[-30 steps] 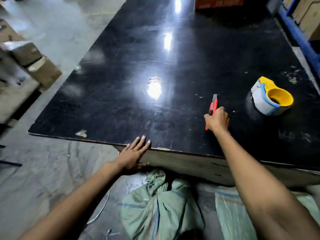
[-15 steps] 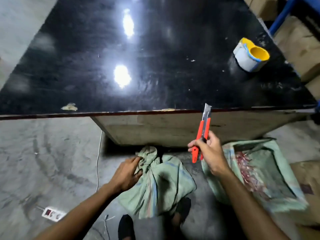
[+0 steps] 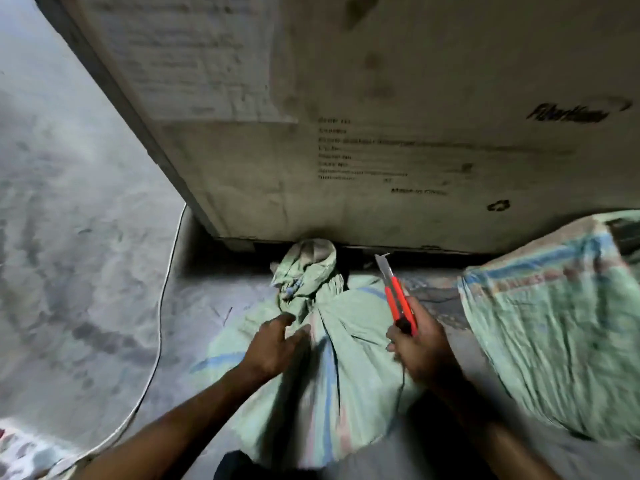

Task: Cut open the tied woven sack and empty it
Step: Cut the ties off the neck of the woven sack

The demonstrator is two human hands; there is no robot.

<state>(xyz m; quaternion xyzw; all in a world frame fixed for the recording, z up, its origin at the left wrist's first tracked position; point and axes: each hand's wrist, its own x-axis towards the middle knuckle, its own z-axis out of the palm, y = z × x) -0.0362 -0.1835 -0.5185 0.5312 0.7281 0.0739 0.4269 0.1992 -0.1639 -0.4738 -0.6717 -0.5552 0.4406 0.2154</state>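
Observation:
A pale green woven sack [image 3: 332,362] with blue and pink stripes stands on the floor in front of me. Its tied, bunched neck [image 3: 306,271] points toward the big carton. My left hand [image 3: 277,344] rests on the sack just below the knot, fingers spread, gripping nothing. My right hand [image 3: 419,344] hovers to the right of the neck, closed around an orange utility knife [image 3: 398,299]. The knife's blade is extended and points up and away, clear of the sack.
A large printed cardboard carton [image 3: 381,116] fills the view behind the sack. A second green woven sack [image 3: 561,317] lies at the right. A white cable [image 3: 162,306] runs along the concrete floor at the left, toward a power strip [image 3: 17,452] at the bottom left.
I lifted the knife off the black tabletop and bent down. My left hand left the table edge for the sack's neck. The sack now fills the view; the tabletop is out of sight.

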